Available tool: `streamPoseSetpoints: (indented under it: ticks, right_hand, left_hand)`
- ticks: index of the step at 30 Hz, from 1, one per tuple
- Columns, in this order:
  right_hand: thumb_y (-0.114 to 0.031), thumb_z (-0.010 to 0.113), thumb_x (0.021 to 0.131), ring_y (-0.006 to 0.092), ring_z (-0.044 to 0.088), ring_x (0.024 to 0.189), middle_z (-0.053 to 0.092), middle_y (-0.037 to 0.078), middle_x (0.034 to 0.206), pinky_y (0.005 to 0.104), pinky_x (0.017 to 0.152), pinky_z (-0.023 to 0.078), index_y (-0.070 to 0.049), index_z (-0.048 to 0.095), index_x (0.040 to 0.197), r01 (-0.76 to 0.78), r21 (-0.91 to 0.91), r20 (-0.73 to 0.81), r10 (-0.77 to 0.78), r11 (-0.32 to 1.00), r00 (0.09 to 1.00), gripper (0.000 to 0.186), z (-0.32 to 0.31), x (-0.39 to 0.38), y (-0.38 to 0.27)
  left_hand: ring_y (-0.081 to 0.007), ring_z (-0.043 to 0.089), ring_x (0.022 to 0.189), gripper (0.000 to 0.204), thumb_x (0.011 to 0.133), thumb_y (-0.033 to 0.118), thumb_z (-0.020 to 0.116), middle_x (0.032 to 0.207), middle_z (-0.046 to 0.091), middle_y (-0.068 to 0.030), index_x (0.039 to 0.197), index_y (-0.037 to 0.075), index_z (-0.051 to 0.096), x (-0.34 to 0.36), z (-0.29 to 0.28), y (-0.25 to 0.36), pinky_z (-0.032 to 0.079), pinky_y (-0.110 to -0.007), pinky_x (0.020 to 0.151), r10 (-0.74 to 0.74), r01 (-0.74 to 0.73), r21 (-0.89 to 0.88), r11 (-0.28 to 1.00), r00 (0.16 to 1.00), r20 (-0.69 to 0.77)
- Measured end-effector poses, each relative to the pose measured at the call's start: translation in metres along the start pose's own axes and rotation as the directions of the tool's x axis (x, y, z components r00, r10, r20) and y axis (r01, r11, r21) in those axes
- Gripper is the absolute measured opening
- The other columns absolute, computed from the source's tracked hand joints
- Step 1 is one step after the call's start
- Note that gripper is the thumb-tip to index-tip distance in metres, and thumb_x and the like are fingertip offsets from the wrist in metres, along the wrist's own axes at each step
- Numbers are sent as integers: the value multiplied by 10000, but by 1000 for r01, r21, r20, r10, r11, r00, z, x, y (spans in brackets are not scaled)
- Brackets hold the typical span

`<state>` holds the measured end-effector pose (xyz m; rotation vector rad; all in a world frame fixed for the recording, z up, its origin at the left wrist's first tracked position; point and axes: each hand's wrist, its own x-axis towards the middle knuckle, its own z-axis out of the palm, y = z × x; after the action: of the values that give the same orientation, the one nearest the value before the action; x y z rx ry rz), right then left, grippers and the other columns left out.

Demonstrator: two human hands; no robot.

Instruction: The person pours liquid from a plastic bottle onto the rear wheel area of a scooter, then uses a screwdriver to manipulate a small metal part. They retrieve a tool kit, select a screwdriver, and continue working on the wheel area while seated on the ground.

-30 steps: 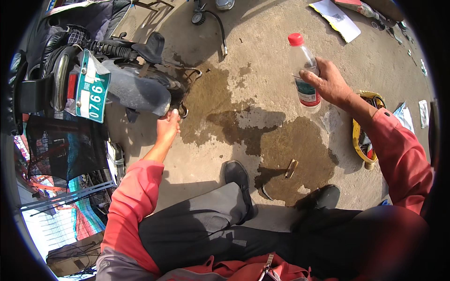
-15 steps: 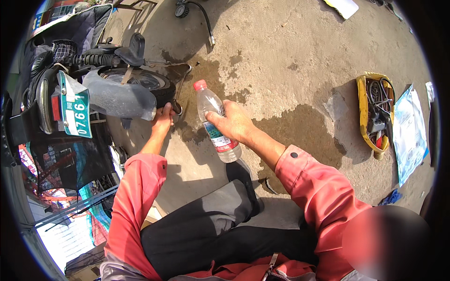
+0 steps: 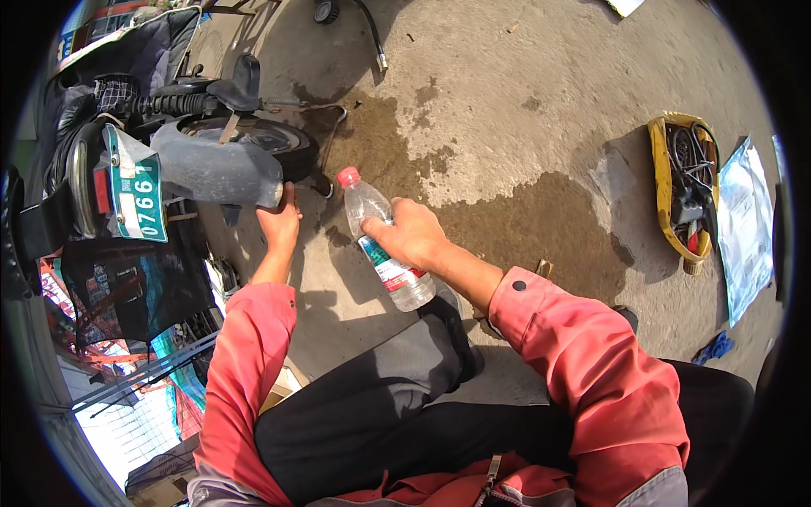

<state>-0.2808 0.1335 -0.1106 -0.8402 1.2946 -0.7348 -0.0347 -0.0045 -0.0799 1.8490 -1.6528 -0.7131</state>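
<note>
we have our right hand (image 3: 411, 237) clamped around the middle of a clear plastic bottle (image 3: 384, 266), the thumb pressed across the front of it. the bottle lies under the palm and out past the thumb on the left, tilted, its red cap (image 3: 348, 177) up and to the left, its base down near our left knee. we see its green, white and red label just below the thumb. our left hand (image 3: 279, 221) is to the left of the bottle and apart from it, the fingers up at the end of a grey mudguard (image 3: 215, 165), near the tyre (image 3: 297, 154); we cannot tell whether they grip it or only rest there.

below us is rough concrete ground (image 3: 541, 110), marked by a dark wet patch (image 3: 524, 224) that spreads from near the tyre to beyond the right hand. on the right we find a yellow container (image 3: 661, 186) full of cables and tools, a blue-and-white plastic packet (image 3: 745, 232) just beside it, and a crumpled blue cloth (image 3: 712, 347) nearer to us. at the top edge lies a round gauge (image 3: 326, 11), near a black hose (image 3: 373, 38). on the left we see a green plate (image 3: 135, 186) behind the mudguard.
</note>
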Motion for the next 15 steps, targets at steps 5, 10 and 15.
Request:
streamPoseSetpoints:
  ticks: [5, 10, 15]
  right_hand:
    - [-426, 609, 793, 435, 657, 964, 665, 319, 968, 476, 863, 505, 95, 663, 993, -10, -1, 49, 10, 1000, 999, 560, -2, -8, -4]
    - [-426, 618, 788, 435, 661, 948, 666, 321, 958, 472, 850, 510, 102, 661, 1005, -11, -25, 38, 12, 1000, 999, 572, 6, -3, 5]
    - [-466, 610, 781, 427, 662, 955, 661, 328, 950, 461, 858, 506, 132, 639, 993, -12, -19, 60, 13, 1000, 998, 635, 6, -6, 2]
  left_hand:
    - [-78, 501, 502, 284, 936, 271, 676, 681, 586, -26, 828, 13, 629, 6, 6, -17, 441, -238, 439, -52, 52, 43, 998, 999, 1]
    - [-77, 501, 517, 356, 949, 360, 634, 717, 598, -23, 929, 6, 659, 18, 10, -18, 484, -238, 496, -232, 189, 312, 931, 967, 106]
    - [-83, 519, 532, 326, 907, 312, 709, 735, 601, -32, 944, -5, 637, 9, 3, -15, 469, -251, 471, -118, 108, 81, 991, 985, 129]
